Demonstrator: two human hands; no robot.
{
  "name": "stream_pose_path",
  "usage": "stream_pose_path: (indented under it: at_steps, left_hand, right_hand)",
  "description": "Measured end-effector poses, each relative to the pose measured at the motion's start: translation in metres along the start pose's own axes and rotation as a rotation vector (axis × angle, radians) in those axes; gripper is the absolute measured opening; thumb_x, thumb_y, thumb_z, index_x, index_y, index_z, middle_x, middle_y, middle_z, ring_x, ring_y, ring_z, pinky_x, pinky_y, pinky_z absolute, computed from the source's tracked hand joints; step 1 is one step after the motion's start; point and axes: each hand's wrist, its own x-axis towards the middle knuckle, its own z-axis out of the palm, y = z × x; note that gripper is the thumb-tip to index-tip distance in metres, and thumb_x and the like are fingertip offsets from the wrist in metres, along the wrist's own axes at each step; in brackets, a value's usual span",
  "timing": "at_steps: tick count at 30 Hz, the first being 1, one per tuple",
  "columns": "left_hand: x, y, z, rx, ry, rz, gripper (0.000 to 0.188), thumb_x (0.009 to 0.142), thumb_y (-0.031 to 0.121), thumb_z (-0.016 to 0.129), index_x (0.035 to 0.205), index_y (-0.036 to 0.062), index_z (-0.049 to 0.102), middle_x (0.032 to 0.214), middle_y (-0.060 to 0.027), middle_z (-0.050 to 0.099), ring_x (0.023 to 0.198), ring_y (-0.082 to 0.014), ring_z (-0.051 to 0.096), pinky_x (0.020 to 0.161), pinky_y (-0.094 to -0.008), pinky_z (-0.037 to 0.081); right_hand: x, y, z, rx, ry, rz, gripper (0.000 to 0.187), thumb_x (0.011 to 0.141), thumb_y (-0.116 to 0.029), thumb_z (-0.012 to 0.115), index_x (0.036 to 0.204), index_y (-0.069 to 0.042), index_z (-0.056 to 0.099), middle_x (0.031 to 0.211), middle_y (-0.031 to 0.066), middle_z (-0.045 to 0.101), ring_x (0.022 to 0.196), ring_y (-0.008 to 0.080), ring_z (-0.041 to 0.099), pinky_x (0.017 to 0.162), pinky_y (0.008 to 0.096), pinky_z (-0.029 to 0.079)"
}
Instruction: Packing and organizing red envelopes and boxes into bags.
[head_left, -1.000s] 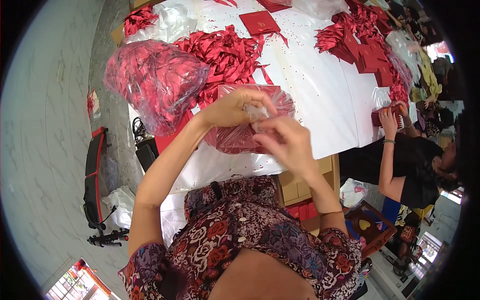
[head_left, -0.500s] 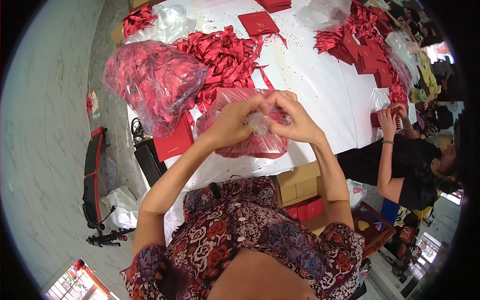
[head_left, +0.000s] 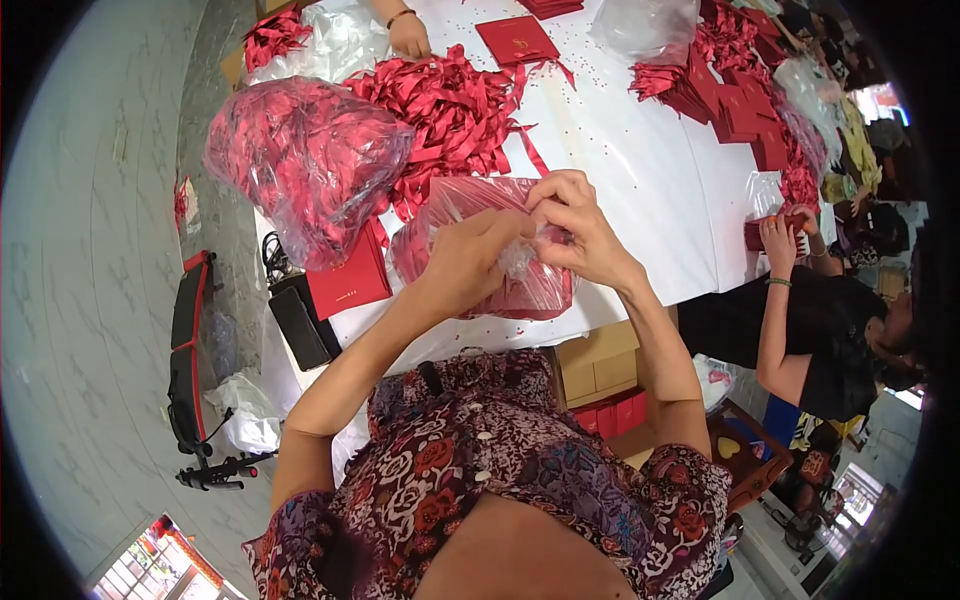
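At the far left, a long black-and-red padded object (head_left: 187,345) is standing beside the white-covered table (head_left: 650,200). A bulging clear plastic bag stuffed with red ribbons (head_left: 305,165) is lying on the table's left side, and below it a flat black rectangular case (head_left: 303,325) is resting near the edge. A flat red folder with small gold print (head_left: 355,282) is lying just to the right of the case, partly under the bag.

A co-worker's hand with a dark bracelet (head_left: 409,36) is hanging at the upper edge of a loose heap of shiny red ribbons (head_left: 440,115); whether it is touching them, I cannot tell.

The left hand (head_left: 468,262) is curling inward and pinching the gathered clear plastic on top of a red bundle wrapped in clear plastic film (head_left: 540,295). This bundle is sitting near the table's front edge, below the heap. The right hand (head_left: 580,235) is bending its fingers and pinching the same plastic, close against the left fingers.

Farther right, stacked red folders (head_left: 735,110) are lying fanned out, and a co-worker in black (head_left: 765,320) is holding a red stack (head_left: 765,236).
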Motion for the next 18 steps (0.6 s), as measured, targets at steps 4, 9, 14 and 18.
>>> stream_pose_path:
  at_steps: [4, 9, 14, 18]
  left_hand:
    - [0.001, 0.005, -0.001, 0.071, 0.025, 0.028, 0.034, 0.073, -0.003, 0.064, 0.104, 0.0098, 0.060, 0.091, -0.0080, 0.065, 0.082, -0.0300, 0.066, 0.064, -0.0397, 0.052]
    - [0.004, 0.003, -0.002, 0.134, 0.019, 0.168, 0.032, 0.075, -0.001, 0.066, 0.105, 0.0091, 0.059, 0.085, -0.0087, 0.063, 0.077, -0.0322, 0.064, 0.063, -0.0407, 0.051]
    - [0.003, 0.000, 0.002, 0.059, 0.081, 0.050, 0.035, 0.074, -0.004, 0.064, 0.106, 0.0096, 0.061, 0.093, -0.0080, 0.067, 0.082, -0.0304, 0.068, 0.065, -0.0377, 0.053]
    - [0.002, 0.003, -0.002, 0.071, 0.032, -0.062, 0.036, 0.074, -0.005, 0.064, 0.106, 0.0098, 0.061, 0.096, -0.0072, 0.069, 0.082, -0.0288, 0.069, 0.066, -0.0361, 0.053]
  right_hand:
    - [0.001, 0.001, 0.002, -0.023, 0.006, -0.017, 0.020, 0.066, -0.009, 0.069, 0.082, -0.010, 0.058, 0.105, 0.0013, 0.054, 0.111, 0.0273, 0.043, 0.101, 0.0410, 0.030]
    - [0.000, 0.000, 0.003, -0.037, -0.010, -0.015, 0.019, 0.064, -0.010, 0.067, 0.080, -0.010, 0.057, 0.104, 0.0020, 0.053, 0.110, 0.0268, 0.043, 0.101, 0.0416, 0.028]
    - [0.003, -0.003, -0.004, 0.039, -0.057, -0.013, 0.021, 0.063, -0.013, 0.067, 0.080, -0.009, 0.057, 0.105, 0.0040, 0.052, 0.112, 0.0270, 0.041, 0.101, 0.0426, 0.026]
    - [0.007, -0.010, -0.008, 0.083, -0.089, 0.024, 0.022, 0.062, -0.014, 0.068, 0.079, -0.008, 0.056, 0.107, 0.0048, 0.052, 0.113, 0.0274, 0.040, 0.101, 0.0427, 0.027]
